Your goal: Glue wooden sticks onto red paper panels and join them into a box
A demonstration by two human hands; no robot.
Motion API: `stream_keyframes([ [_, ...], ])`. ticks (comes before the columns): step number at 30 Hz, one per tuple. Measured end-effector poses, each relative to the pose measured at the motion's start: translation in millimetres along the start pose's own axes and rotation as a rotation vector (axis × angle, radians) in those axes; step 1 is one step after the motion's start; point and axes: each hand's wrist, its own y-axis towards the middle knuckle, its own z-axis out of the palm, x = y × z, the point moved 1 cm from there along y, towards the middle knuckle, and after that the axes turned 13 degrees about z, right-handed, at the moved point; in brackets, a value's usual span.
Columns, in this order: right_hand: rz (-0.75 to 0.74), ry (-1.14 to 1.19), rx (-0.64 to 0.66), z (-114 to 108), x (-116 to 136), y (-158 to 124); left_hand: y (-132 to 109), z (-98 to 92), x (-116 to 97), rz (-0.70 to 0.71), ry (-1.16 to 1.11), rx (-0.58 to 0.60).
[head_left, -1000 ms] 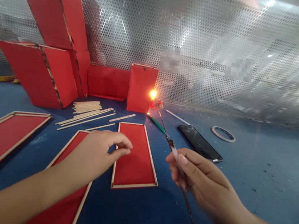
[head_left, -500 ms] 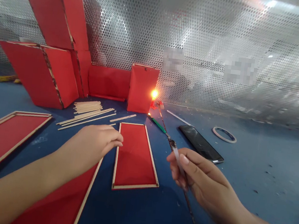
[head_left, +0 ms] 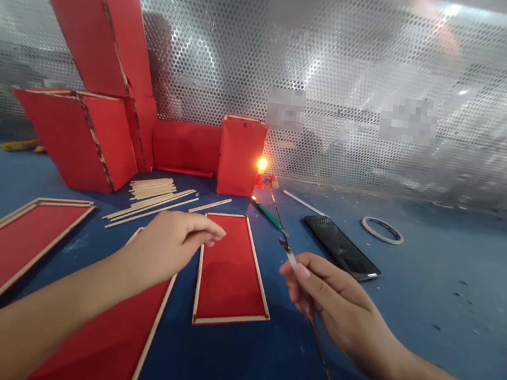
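My right hand point(head_left: 332, 299) is closed around a thin metal rod point(head_left: 286, 245) whose far tip reaches to a small lit candle flame point(head_left: 262, 165). My left hand point(head_left: 174, 242) hovers with its fingers drawn loosely together, holding nothing I can make out, above the left edge of a small red panel framed with wooden sticks point(head_left: 230, 270). A longer red framed panel point(head_left: 112, 345) lies under my left forearm. A green pen-like stick point(head_left: 268, 213) lies beside the rod.
Another red framed panel point(head_left: 4, 247) lies at the left. Loose wooden sticks point(head_left: 155, 194) sit behind the panels, with stacked red folded panels point(head_left: 97, 74) and a red box point(head_left: 240, 155) against a perforated metal wall. A black phone point(head_left: 342, 249) and a tape ring point(head_left: 381, 230) rest to the right.
My left hand drew back to the left, then moved right again over the small panel's edge. The long panel under my forearm shifted slightly. My right hand slid a little up the rod.
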Motion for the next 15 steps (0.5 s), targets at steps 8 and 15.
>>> stream_keyframes([
  [8,-0.034,-0.008,-0.012,-9,-1,3,43,15.6,-9,0.068,0.203,0.334],
  [15,-0.086,0.021,-0.023,-18,6,5,56,26.8,-11,-0.041,0.309,0.569],
])
